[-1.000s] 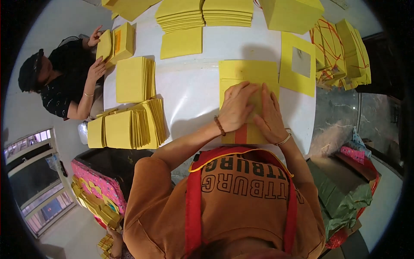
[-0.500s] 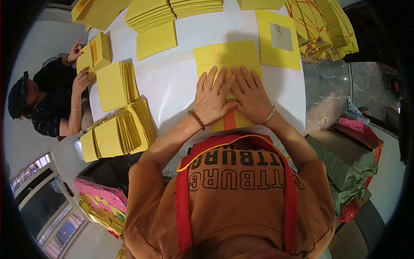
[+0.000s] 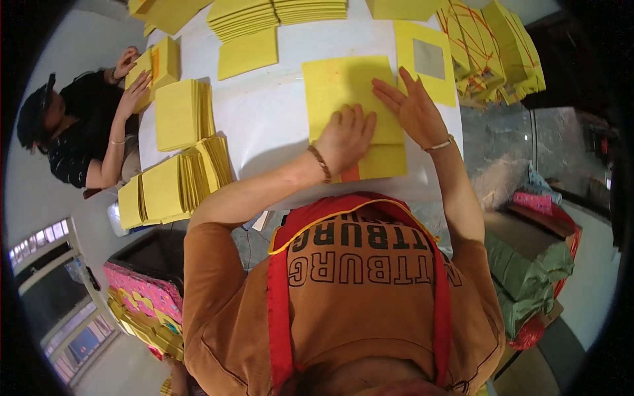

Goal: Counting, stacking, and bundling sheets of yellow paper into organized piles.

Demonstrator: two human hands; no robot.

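Observation:
A flat yellow paper bag (image 3: 343, 82) with a fold across its lower part and an orange strip (image 3: 350, 173) near its bottom lies on the table in front of me. My left hand (image 3: 345, 137) rests on the middle of it, fingers curled down against the paper; their tips and anything under them are hidden. Over the bag's right edge, my right hand (image 3: 417, 112) is held open with its fingers apart, holding nothing. To the right of the bag lies a yellow sheet (image 3: 404, 72) with a grey rectangle (image 3: 428, 59).
Stacks of folded yellow paper (image 3: 175, 115) stand on the white table (image 3: 257, 112) at left, with more piles (image 3: 241, 20) at the back. Yellow bags with red cords (image 3: 492, 46) fill the far right corner. At the left, another person (image 3: 79, 132) handles a yellow box (image 3: 165, 61).
Both hands lay flat side by side on the bag. My left hand has curled, while my right has moved right and lifted. The bag's visible crease now lies nearer me.

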